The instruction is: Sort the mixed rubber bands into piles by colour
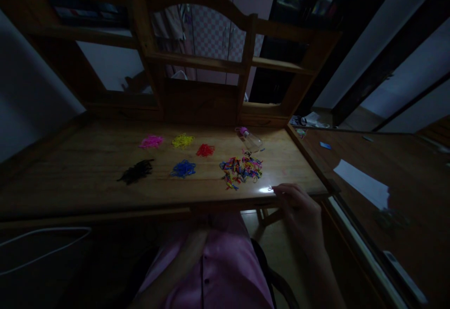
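Note:
My right hand (298,201) is at the front edge of the desk, with thumb and forefinger pinched on a small dark elastic band (270,189). Just beyond it lies a mixed heap of coloured bands (242,170). To the left are sorted piles: red bands (205,150), blue bands (183,169), yellow bands (182,140), pink bands (151,141) and black bands (137,171). My left hand (198,239) rests in my lap below the desk edge, its fingers too dark to make out.
A clear bottle with a purple cap (250,139) lies behind the mixed heap. Wooden shelving (200,60) rises at the back of the desk (87,177). On the brown surface at the right are white paper (362,183) and a blue card (325,145).

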Demonstrator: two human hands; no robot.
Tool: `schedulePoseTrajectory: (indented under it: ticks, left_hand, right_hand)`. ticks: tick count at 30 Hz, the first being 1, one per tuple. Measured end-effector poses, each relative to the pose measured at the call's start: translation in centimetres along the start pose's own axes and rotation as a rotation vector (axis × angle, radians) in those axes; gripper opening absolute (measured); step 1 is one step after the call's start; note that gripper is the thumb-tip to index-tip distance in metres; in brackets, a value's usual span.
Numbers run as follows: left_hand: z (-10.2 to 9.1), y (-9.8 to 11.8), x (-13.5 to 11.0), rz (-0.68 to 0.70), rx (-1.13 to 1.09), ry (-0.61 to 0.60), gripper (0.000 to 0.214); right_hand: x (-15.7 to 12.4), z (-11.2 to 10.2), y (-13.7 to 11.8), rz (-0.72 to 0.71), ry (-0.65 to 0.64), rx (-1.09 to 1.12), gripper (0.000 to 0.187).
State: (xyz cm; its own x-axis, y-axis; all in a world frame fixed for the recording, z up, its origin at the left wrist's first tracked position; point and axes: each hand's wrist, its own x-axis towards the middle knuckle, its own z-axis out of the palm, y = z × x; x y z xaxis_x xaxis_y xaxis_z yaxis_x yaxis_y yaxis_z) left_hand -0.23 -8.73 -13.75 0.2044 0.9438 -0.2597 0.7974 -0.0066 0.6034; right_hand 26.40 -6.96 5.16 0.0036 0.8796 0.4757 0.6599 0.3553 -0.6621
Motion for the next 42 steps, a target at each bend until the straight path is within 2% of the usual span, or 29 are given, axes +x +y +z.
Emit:
schedulePoseTrajectory:
  ticks: [2, 4, 6, 7, 9, 11, 12, 14, 17, 19, 21, 23, 26, 29, 30, 32, 35, 39, 42]
  left_hand:
    - [-1.2, 0.8, -1.7, -0.015, 0.016, -0.054, 0.021]
    - [-3.7, 2.2, -3.4, 0.002, 0.014, -0.104, 0.016]
    - [-7.5, 4.0, -4.4, 0.178, -0.083, -0.067, 0.021]
    - [-9.9, 4.9, -4.3, 0.222, -0.126, -0.013, 0.021]
    - [-14.9, 6.3, -2.5, 0.298, -0.133, 0.171, 0.021]
    - [-19.2, 6.9, 1.2, 0.32, -0.068, 0.366, 0.02]
    - [-20.7, 6.9, 3.5, 0.312, -0.019, 0.431, 0.02]
    - [-22.5, 6.5, 7.9, 0.336, 0.084, 0.447, 0.02]
    - [-22.7, 5.7, 12.5, 0.331, 0.205, 0.432, 0.021]
    - [-22.2, 5.3, 13.6, 0.32, 0.235, 0.448, 0.022]
    - [-21.7, 4.9, 13.4, 0.314, 0.232, 0.494, 0.024]
    - [-21.3, 4.4, 12.3, 0.317, 0.2, 0.547, 0.027]
    - [-20.3, 3.5, 9.2, 0.314, 0.075, 0.64, 0.028]
    - [-17.9, 3.0, 5.2, 0.231, -0.128, 0.742, 0.022]
    - [-16.8, 2.9, 3.9, 0.182, -0.208, 0.734, 0.024]
    - [-14.9, 3.0, 1.8, 0.071, -0.359, 0.653, 0.027]
    - [-13.0, 3.5, 0.3, -0.011, -0.481, 0.53, 0.035]
    - [-13.1, 3.9, 0.5, 0.01, -0.538, 0.439, 0.038]
    - [-13.7, 4.0, 0.8, 0.042, -0.521, 0.396, 0.038]
  right_hand:
    - [0.1, 0.0, 0.4, 0.013, -0.001, 0.0, 0.013]
    - [0.3, 0.0, 0.7, 0.021, -0.004, 0.013, 0.013]
    - [0.6, 0.3, 0.9, 0.031, -0.004, 0.04, 0.013]
    - [0.9, 0.5, 1.0, 0.043, 0.0, 0.058, 0.013]
    - [1.5, 1.3, 0.9, 0.092, 0.013, 0.103, 0.012]
    - [2.4, 2.5, 0.7, 0.166, 0.036, 0.184, 0.015]
    - [2.8, 3.2, 0.6, 0.202, 0.047, 0.239, 0.019]
    - [3.8, 4.6, 0.4, 0.259, 0.055, 0.376, 0.029]
    - [4.9, 6.5, 0.1, 0.316, 0.042, 0.558, 0.039]
    - [5.3, 7.5, -0.1, 0.347, 0.032, 0.633, 0.041]
    - [5.6, 8.1, -0.1, 0.367, 0.021, 0.665, 0.039]
    - [5.9, 8.6, -0.2, 0.374, 0.001, 0.662, 0.033]
    - [7.1, 9.4, -0.6, 0.358, -0.068, 0.632, 0.024]
    - [9.8, 11.1, -1.7, 0.279, -0.156, 0.613, 0.02]
    - [10.9, 12.1, -2.3, 0.233, -0.18, 0.61, 0.019]
    - [13.5, 14.9, -3.6, 0.127, -0.252, 0.599, 0.017]
    - [17.5, 20.9, -6.0, -0.031, -0.381, 0.536, 0.012]
    - [21.0, 29.7, -9.0, -0.133, -0.461, 0.318, 0.007]
    - [21.9, 34.2, -10.5, -0.137, -0.531, 0.247, 0.009]
